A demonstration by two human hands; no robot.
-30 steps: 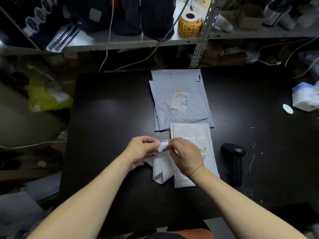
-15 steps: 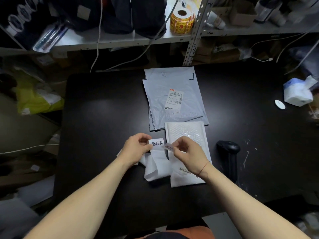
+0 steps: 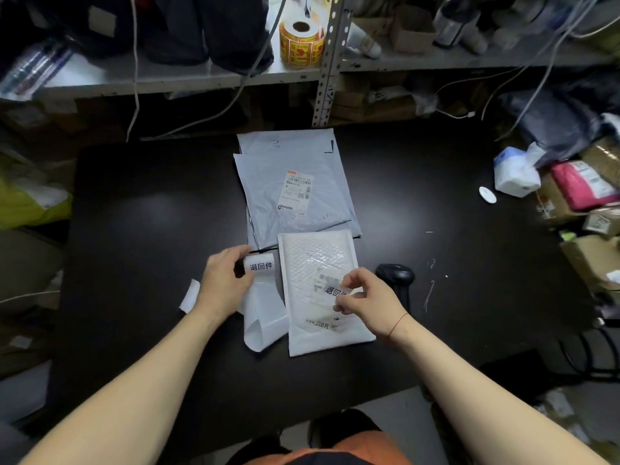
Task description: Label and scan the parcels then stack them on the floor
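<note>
Open dark table [image 3: 134, 246] stretches left of my left hand [image 3: 224, 283], past one small paper scrap [image 3: 189, 297] by the wrist. Just right of my right hand [image 3: 372, 297] a black scanner [image 3: 396, 275] blocks the way. Ahead of both hands grey mailers [image 3: 268, 182] lie flat, then a shelf post [image 3: 327, 78] rises

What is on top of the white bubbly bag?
The right grip pinches a sticker over the bag. Below sits a printed label; the grip and sticker cover part of it.
</note>
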